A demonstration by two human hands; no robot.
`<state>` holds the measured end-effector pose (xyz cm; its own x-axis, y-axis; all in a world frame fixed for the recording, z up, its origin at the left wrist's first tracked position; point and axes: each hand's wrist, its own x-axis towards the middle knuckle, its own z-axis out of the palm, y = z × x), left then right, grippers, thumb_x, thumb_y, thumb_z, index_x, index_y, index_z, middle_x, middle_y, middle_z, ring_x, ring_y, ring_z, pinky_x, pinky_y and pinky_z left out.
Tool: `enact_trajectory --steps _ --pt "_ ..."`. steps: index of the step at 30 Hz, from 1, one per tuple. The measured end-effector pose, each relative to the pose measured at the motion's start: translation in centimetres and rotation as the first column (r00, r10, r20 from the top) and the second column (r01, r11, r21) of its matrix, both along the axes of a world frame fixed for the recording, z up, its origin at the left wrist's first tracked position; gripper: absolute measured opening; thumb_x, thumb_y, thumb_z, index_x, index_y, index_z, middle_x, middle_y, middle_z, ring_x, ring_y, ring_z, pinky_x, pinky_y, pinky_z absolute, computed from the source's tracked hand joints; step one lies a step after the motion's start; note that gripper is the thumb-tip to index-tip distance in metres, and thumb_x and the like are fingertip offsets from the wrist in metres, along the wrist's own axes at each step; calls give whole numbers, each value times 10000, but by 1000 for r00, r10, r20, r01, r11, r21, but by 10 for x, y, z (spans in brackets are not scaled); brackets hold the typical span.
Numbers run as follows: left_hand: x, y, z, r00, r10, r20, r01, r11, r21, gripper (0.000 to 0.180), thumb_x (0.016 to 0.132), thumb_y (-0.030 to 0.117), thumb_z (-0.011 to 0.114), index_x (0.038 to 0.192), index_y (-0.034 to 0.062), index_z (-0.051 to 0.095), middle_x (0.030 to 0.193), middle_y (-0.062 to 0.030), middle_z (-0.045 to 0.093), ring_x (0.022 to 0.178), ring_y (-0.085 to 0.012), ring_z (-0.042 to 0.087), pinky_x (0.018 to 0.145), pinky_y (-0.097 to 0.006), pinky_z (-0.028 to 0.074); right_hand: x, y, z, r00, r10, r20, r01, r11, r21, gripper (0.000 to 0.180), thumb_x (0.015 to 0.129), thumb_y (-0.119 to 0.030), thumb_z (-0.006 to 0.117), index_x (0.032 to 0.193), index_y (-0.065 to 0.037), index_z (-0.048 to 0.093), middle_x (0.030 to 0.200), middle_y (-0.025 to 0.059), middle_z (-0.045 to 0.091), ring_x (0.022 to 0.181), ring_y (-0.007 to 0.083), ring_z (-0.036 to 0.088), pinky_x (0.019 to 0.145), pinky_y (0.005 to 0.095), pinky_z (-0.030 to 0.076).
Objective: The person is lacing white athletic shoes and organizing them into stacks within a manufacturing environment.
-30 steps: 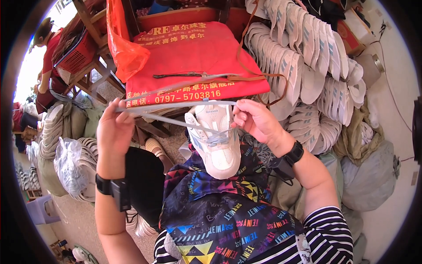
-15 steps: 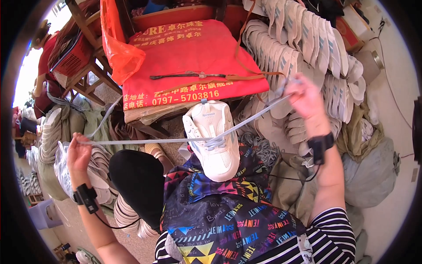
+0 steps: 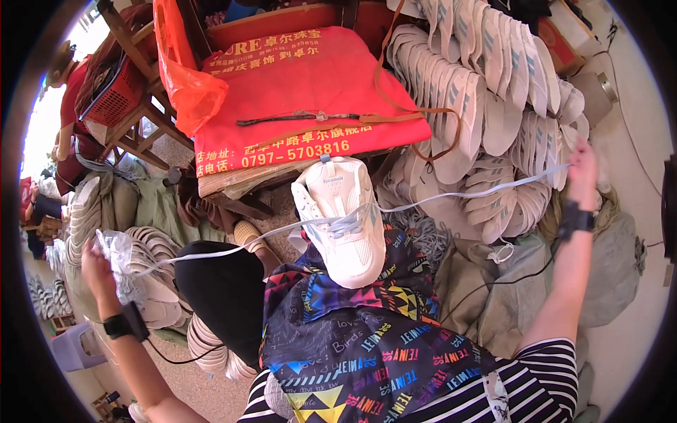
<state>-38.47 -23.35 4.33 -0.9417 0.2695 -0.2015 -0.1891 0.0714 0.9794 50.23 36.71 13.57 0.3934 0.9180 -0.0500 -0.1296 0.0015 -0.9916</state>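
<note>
A white mesh sneaker (image 3: 352,257) rests toe toward me on the dark patterned apron over my lap. A pale grey-blue shoelace (image 3: 451,195) runs through its lower eyelets and stretches out to both sides. Far to the right, my right hand (image 3: 583,173) pinches one lace end beside stacked shoe pieces. Out at the left, my left hand (image 3: 99,271) is closed on the other length, next to a clear plastic bag (image 3: 116,250); its fingers are somewhat blurred. Both lengths of lace sag slightly. The upper eyelets and tongue have no lace across them.
A red cloth (image 3: 310,92) covers a low wooden stand ahead, with a brown cord on it. White shoe uppers (image 3: 486,63) are stacked at the right, more at the left. Grey laces (image 3: 419,240) lie beside my lap. A person in red (image 3: 72,102) is at far left.
Both hands have moved outward, the right one farther right and the left one left and down. The lace spreads wider through the sneaker, which has stayed in place.
</note>
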Motion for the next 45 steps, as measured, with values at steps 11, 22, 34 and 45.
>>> enact_trajectory --steps 11,22,34,45 --pt "360 242 -34 649 -758 -63 761 646 60 213 1033 160 446 1039 12 599 880 -43 650 704 -90 541 672 -239 460 -291 -203 -123 217 948 233 -912 282 -299 232 974 -210 471 920 -36 614 767 34 627 682 117 586 631 285 481" --pt "390 242 -15 495 -853 162 868 477 -138 228 1014 204 501 917 33 616 621 36 531 539 -24 447 485 -194 350 -299 -203 -82 -326 637 698 -804 202 -560 255 841 -230 499 750 -55 661 703 156 655 702 367 637 647 473 504" --pt "394 240 -30 475 -848 236 877 478 -49 273 944 208 576 775 7 651 667 12 587 534 -41 481 478 -221 389 -325 -216 -65 -689 29 724 -719 97 -688 119 742 -144 602 765 -36 646 701 139 674 651 317 674 573 446 520" --pt "372 265 17 -124 -793 -596 547 446 -708 314 695 100 770 944 80 579 1044 -128 531 926 -350 566 770 -426 478 -335 -192 -54 -158 -264 952 -982 -56 -179 216 730 -161 666 906 -47 612 970 93 565 912 244 626 694 367 497"
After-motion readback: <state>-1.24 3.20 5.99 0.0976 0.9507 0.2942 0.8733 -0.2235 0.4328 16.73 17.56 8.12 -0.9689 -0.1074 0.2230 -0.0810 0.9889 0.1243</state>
